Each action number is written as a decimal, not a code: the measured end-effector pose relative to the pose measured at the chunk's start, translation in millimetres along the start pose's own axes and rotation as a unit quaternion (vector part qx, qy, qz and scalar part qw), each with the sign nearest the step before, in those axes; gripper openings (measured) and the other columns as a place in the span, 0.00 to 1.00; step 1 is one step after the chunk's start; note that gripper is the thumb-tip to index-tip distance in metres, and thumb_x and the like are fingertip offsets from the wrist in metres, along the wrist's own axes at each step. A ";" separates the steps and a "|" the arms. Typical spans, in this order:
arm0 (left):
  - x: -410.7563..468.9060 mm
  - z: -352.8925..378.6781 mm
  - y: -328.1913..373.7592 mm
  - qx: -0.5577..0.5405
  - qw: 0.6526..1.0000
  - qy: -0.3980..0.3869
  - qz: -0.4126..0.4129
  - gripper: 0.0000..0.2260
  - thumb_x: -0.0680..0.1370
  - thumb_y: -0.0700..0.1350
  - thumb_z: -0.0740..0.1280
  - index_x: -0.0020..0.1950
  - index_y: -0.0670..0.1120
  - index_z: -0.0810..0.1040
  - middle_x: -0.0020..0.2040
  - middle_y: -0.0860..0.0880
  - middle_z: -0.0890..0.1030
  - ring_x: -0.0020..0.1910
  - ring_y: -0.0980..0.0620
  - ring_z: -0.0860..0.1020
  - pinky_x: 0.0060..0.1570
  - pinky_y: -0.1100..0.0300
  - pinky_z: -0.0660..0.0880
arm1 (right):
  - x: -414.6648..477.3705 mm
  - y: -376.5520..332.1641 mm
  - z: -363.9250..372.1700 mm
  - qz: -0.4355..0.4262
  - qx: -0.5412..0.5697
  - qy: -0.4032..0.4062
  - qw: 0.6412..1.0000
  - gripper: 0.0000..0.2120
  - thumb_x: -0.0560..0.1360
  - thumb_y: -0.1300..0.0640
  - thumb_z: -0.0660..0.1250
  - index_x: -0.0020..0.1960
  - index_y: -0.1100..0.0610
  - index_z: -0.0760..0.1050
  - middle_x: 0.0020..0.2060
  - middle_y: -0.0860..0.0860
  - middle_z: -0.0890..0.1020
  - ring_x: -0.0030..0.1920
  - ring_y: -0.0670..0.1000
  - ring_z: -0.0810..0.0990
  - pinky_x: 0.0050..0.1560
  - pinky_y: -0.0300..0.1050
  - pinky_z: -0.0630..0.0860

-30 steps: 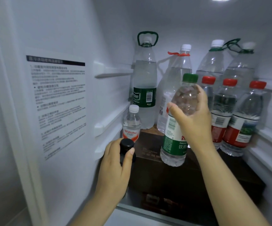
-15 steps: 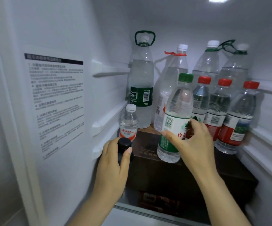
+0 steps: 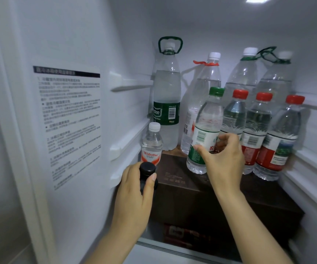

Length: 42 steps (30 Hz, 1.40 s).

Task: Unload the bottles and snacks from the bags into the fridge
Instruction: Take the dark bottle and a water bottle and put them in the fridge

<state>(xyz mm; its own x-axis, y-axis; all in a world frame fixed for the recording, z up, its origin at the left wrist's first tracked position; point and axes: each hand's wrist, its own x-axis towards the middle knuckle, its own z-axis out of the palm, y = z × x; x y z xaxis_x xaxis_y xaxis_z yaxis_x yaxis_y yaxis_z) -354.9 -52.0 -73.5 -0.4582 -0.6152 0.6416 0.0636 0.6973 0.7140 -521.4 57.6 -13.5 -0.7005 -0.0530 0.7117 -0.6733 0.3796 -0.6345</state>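
Inside the fridge, my right hand grips the lower label of a green-capped water bottle. The bottle leans slightly and its base is on a dark brown box. My left hand holds a dark bottle with a black cap at the box's front left corner; my fingers hide most of its body. A small white-capped Wahaha bottle stands just behind it.
A tall green-label bottle with a handle and other large bottles line the back. Three red-capped bottles stand to the right of the green-capped one. The left wall has shelf rails and a printed sticker.
My right hand slid from the green-capped bottle's upper body down to its label as the bottle moved back and down onto the box. My left hand with the black-capped bottle barely moved.
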 end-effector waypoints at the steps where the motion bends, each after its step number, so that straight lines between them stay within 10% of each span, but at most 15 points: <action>1: -0.1 0.1 -0.6 0.000 1.000 -0.001 0.001 0.10 0.76 0.54 0.58 0.57 0.57 0.69 0.52 0.64 0.71 0.56 0.71 0.69 0.48 0.81 0.66 | 0.3 0.9 1.3 -0.004 -0.010 0.001 1.000 0.24 0.64 0.45 0.78 0.51 0.53 0.70 0.47 0.47 0.77 0.45 0.47 0.76 0.42 0.42 0.74; 12: -3.8 -5.1 -0.1 -0.025 0.999 -0.026 -0.014 0.14 0.76 0.56 0.61 0.61 0.62 0.67 0.56 0.67 0.70 0.58 0.72 0.68 0.50 0.80 0.65 | -10.0 0.4 1.7 -0.016 0.022 -0.066 0.997 0.05 0.73 0.49 0.71 0.42 0.51 0.81 0.35 0.41 0.81 0.38 0.41 0.80 0.42 0.47 0.80; 17: -13.4 -12.2 -5.3 -0.099 0.991 -0.068 -0.063 0.32 0.75 0.48 0.69 0.71 0.68 0.56 0.63 0.79 0.62 0.63 0.80 0.60 0.53 0.85 0.61 | -10.9 -3.9 -5.0 -0.005 0.052 -0.090 0.995 0.03 0.74 0.52 0.70 0.44 0.51 0.81 0.36 0.42 0.81 0.39 0.40 0.80 0.43 0.44 0.80; 24: -36.6 -10.5 -32.0 -0.165 0.963 -0.086 -0.197 0.21 0.63 0.59 0.74 0.53 0.60 0.76 0.49 0.61 0.83 0.50 0.62 0.80 0.42 0.67 0.77 | -20.2 -24.4 -4.9 -0.011 0.127 -0.195 0.972 0.03 0.73 0.51 0.71 0.44 0.49 0.81 0.36 0.44 0.83 0.39 0.40 0.80 0.42 0.41 0.79; 28: -44.7 -11.8 -36.3 -0.144 0.966 -0.084 -0.200 0.15 0.67 0.53 0.76 0.49 0.62 0.76 0.48 0.59 0.83 0.48 0.60 0.81 0.50 0.54 0.79 | -22.9 -47.8 -13.8 -0.061 0.195 -0.314 0.927 0.07 0.72 0.52 0.73 0.49 0.49 0.82 0.40 0.45 0.84 0.43 0.43 0.82 0.46 0.43 0.81; 32: -46.8 -13.5 -33.5 -0.136 0.971 -0.077 -0.183 0.16 0.69 0.53 0.73 0.54 0.62 0.75 0.51 0.64 0.81 0.52 0.65 0.79 0.53 0.64 0.75 | -26.4 -67.5 -8.9 -0.143 0.138 -0.454 0.869 0.20 0.68 0.48 0.75 0.59 0.47 0.79 0.47 0.43 0.83 0.46 0.42 0.81 0.50 0.39 0.78; 42: -63.1 -31.6 -30.0 -0.046 0.991 -0.078 -0.097 0.32 0.74 0.47 0.71 0.69 0.69 0.59 0.69 0.66 0.65 0.68 0.65 0.67 0.65 0.64 0.69 | -21.1 -77.5 10.9 -0.240 0.052 -0.475 0.845 0.15 0.70 0.52 0.74 0.56 0.50 0.81 0.46 0.44 0.82 0.42 0.43 0.79 0.48 0.45 0.78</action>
<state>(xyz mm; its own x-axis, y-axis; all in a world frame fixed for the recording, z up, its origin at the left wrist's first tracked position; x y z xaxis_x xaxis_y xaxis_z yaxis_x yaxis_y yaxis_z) -299.8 -45.7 -126.6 -0.6010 -0.6653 0.4430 0.0375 0.5302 0.8471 -457.0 19.2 17.4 -0.1822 -0.9140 0.3624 -0.9162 0.0240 -0.4001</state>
